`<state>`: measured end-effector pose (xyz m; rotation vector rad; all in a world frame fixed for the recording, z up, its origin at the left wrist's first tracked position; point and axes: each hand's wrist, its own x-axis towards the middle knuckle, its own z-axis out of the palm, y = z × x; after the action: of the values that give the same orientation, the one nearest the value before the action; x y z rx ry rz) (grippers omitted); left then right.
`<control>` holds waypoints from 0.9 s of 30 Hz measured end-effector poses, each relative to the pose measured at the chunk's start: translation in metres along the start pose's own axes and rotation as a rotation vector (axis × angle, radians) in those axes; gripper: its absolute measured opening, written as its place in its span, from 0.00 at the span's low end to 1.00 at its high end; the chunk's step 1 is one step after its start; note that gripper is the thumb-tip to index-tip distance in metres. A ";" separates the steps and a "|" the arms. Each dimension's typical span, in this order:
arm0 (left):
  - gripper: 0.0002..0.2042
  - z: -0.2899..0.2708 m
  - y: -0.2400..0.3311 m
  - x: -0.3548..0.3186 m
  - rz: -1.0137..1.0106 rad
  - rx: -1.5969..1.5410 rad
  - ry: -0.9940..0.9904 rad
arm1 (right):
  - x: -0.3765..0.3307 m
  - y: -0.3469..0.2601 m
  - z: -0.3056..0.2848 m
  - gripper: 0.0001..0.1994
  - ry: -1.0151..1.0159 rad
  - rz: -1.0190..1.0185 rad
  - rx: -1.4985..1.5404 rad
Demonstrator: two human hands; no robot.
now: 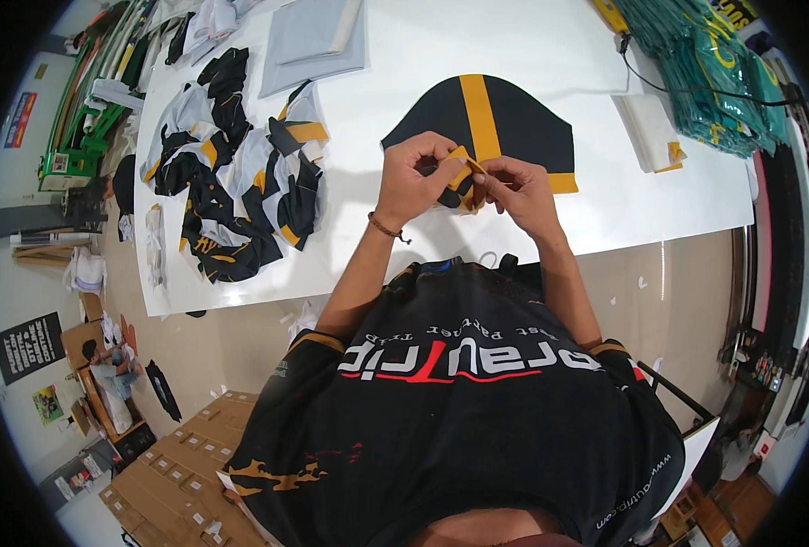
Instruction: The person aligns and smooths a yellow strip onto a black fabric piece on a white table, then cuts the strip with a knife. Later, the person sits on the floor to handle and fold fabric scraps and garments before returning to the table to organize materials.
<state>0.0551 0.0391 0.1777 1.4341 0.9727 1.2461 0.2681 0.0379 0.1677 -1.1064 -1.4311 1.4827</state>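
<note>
Both my hands are close together above the near edge of the white table (368, 246). Between them is a small bunched piece of black and yellow fabric (463, 189). My left hand (415, 175) grips it with fingers curled, and my right hand (516, 189) pinches its yellow edge between thumb and fingers. Just beyond them lies a flat black fabric panel (532, 123), curved along its far side, with a yellow stripe down the middle and a yellow strip at its lower right corner. My hands cover part of that panel's near edge.
A tangled heap of black, white and yellow fabric scraps (240, 173) lies on the table's left. Folded grey sheets (315, 46) sit at the back. On the right are a white and yellow folded piece (646, 135), a stack of green bagged items (714, 82) and a black cable (696, 91).
</note>
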 end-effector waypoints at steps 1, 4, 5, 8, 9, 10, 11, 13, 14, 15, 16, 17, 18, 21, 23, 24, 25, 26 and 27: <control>0.06 -0.003 0.000 -0.001 -0.046 -0.041 0.038 | -0.001 0.000 -0.002 0.08 0.019 0.002 0.024; 0.05 -0.008 -0.002 0.002 -0.038 -0.124 0.110 | 0.001 -0.001 -0.010 0.07 0.085 -0.041 -0.042; 0.05 -0.011 -0.005 0.002 -0.029 -0.128 0.094 | 0.002 -0.001 -0.013 0.07 0.100 -0.087 -0.077; 0.09 -0.020 -0.006 0.005 -0.001 0.124 0.056 | 0.001 -0.010 -0.015 0.08 0.134 -0.189 0.030; 0.11 -0.021 -0.004 0.006 0.009 0.254 0.048 | 0.002 -0.011 -0.017 0.08 0.147 -0.209 0.043; 0.14 -0.021 -0.002 0.006 0.011 0.265 0.031 | 0.003 -0.013 -0.019 0.08 0.160 -0.228 0.056; 0.17 -0.019 -0.001 0.006 0.012 0.277 0.014 | 0.002 -0.016 -0.020 0.08 0.159 -0.213 0.065; 0.23 -0.013 0.002 0.005 -0.025 0.201 -0.050 | 0.000 -0.026 -0.017 0.09 0.137 -0.173 0.087; 0.27 -0.008 0.004 0.005 -0.063 0.113 -0.098 | 0.000 -0.031 -0.017 0.09 0.127 -0.152 0.098; 0.30 -0.002 0.004 0.004 -0.102 0.022 -0.144 | -0.002 -0.034 -0.017 0.09 0.086 -0.140 0.130; 0.32 0.003 0.001 0.004 -0.055 0.086 -0.194 | -0.003 -0.037 -0.017 0.09 0.044 -0.127 0.162; 0.35 0.007 -0.004 0.005 -0.009 0.150 -0.244 | -0.004 -0.040 -0.018 0.09 0.003 -0.114 0.194; 0.38 0.011 -0.007 0.007 0.042 0.214 -0.295 | -0.004 -0.042 -0.019 0.09 -0.030 -0.116 0.157; 0.38 0.014 -0.006 0.007 0.122 0.203 -0.341 | -0.007 -0.051 -0.025 0.07 -0.119 -0.083 0.066; 0.30 0.014 0.002 0.008 0.018 0.069 -0.379 | -0.010 -0.059 -0.037 0.06 -0.205 -0.068 -0.040; 0.26 0.011 0.001 0.009 0.009 0.150 -0.415 | -0.011 -0.064 -0.042 0.06 -0.251 -0.062 -0.090; 0.23 0.005 -0.001 0.011 0.001 0.224 -0.454 | -0.012 -0.074 -0.048 0.06 -0.264 -0.075 -0.206; 0.20 0.001 -0.002 0.012 -0.007 0.299 -0.491 | -0.014 -0.082 -0.054 0.06 -0.292 -0.087 -0.271; 0.14 -0.001 0.000 0.012 0.044 0.328 -0.454 | -0.016 -0.088 -0.063 0.07 -0.316 -0.102 -0.337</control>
<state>0.0565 0.0512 0.1805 1.8982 0.8552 0.7565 0.3296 0.0478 0.2575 -1.0049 -1.9842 1.4217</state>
